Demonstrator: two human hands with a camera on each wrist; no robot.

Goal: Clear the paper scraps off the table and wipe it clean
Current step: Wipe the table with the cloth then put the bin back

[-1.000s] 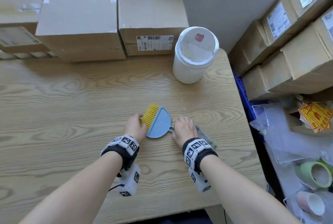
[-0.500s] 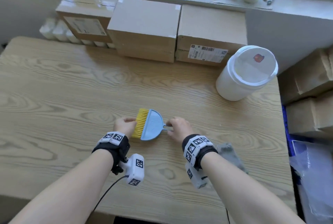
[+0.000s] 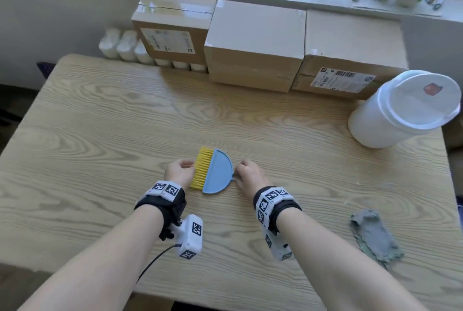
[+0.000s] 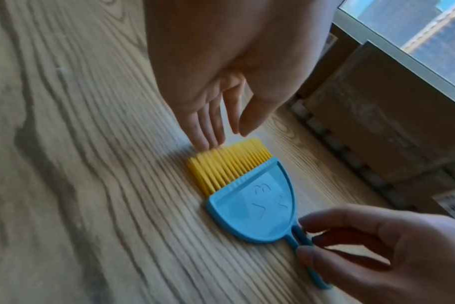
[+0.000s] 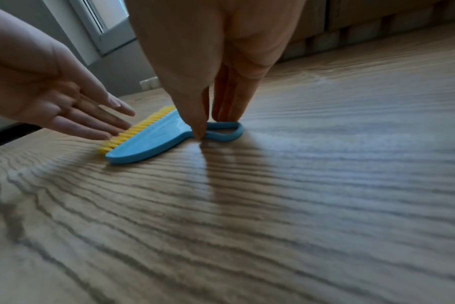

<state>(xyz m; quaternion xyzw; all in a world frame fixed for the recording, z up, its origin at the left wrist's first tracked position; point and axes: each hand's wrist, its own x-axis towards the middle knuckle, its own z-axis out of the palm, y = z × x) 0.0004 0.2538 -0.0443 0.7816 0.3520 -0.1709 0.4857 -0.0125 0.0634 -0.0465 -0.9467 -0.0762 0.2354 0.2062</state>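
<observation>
Table (image 3: 105, 120) unchanged, left fingers (image 4: 208, 131) now straight

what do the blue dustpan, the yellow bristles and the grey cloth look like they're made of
Dustpan: moulded plastic, smooth matte blue with an embossed face. Bristles: probably synthetic fibre, uniform stiff yellow strands. Cloth: soft fuzzy fabric, maybe microfibre, crumpled and nappy.

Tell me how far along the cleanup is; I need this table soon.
Done: no scraps show on the table. In hand: right hand pinches the dustpan handle, left hand touches the brush bristles. Left: wiping; the cloth lies untouched.
</observation>
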